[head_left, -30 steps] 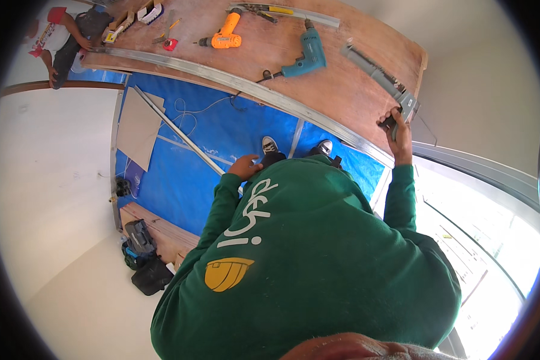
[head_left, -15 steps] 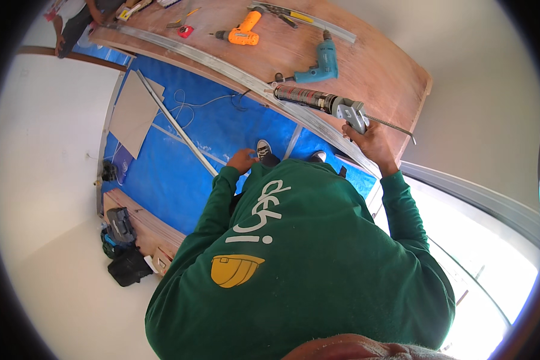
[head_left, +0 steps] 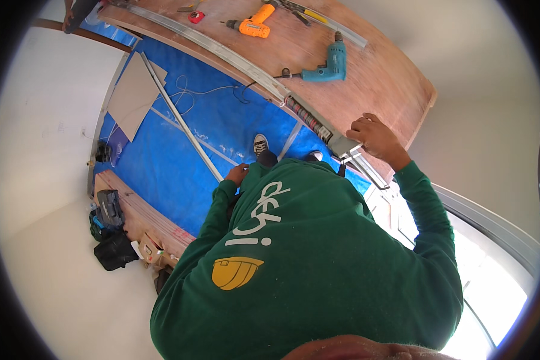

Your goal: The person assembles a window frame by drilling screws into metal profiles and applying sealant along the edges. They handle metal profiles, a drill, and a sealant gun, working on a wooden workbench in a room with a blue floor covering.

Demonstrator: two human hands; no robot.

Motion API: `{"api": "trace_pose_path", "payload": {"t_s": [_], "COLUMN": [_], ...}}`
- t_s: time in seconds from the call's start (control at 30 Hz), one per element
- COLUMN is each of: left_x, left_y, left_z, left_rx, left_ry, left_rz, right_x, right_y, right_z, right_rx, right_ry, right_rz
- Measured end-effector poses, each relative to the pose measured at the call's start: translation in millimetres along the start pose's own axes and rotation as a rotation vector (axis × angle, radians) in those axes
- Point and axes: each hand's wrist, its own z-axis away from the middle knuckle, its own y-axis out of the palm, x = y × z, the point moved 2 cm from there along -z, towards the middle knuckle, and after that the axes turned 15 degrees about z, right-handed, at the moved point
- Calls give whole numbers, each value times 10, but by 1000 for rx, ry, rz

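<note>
A caulking gun (head_left: 309, 115) with a dark printed cartridge lies along the near edge of the wooden tabletop (head_left: 378, 84), over the metal strip there. Its grey handle end and rod point toward my body. Just beside that end is my right hand (head_left: 375, 139), fingers loosely bent and apart, above the wood and off the handle. My left hand (head_left: 238, 174) hangs by my left hip, partly behind the green sweatshirt, with loosely curved fingers and nothing visible in it. Farther back on the tabletop lie a teal corded drill (head_left: 330, 66) and an orange drill (head_left: 255, 24).
A red tape measure (head_left: 196, 17) and pliers (head_left: 297, 12) lie at the far side. Blue sheeting (head_left: 222, 114) covers the floor, with a long pale strip (head_left: 180, 117), a board (head_left: 132, 90) and a cable on it. Bags (head_left: 114, 249) stand at left. Another person's hand shows top left.
My right hand has put the caulking gun down along the tabletop's near edge and let go of it. The left hand has shifted slightly down and closer to my hip.
</note>
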Motion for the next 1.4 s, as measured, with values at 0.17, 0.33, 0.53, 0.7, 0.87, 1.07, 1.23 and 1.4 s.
{"api": "trace_pose_path", "payload": {"t_s": [0.17, 0.33, 0.53, 0.7, 0.87, 1.07, 1.23, 1.4], "left_x": [22, 295, 300, 411, 458, 765, 491, 389], "left_y": [11, -11, -23, -38, -14, -47, -173, -282], "left_z": [-57, -194, -222, -241, -225, -256, -305, -518], "left_rx": [-13, 1, 51, 11, 41, 2, 46, 115], "left_ry": [2, 72, 59, 75, 35, -38, -56, 43], "left_rz": [26, 20, 224, 178, 362, 416, 103, -30], "right_x": [96, 141, -14, -259, 63, 686, 921, 973], "right_y": [-27, -349, -661, -624, 210, 651, 660, 810], "right_z": [97, 93, 50, 141, 639, 1194, 1428, 1489], "right_rx": [82, 153, 175, 349, 83, -134, -392, -386], "right_ry": [-141, -210, -207, 526, 943, 1052, 1109, 1310], "right_rz": [338, 401, 273, -884, -1622, -2089, -2211, -2238]}}
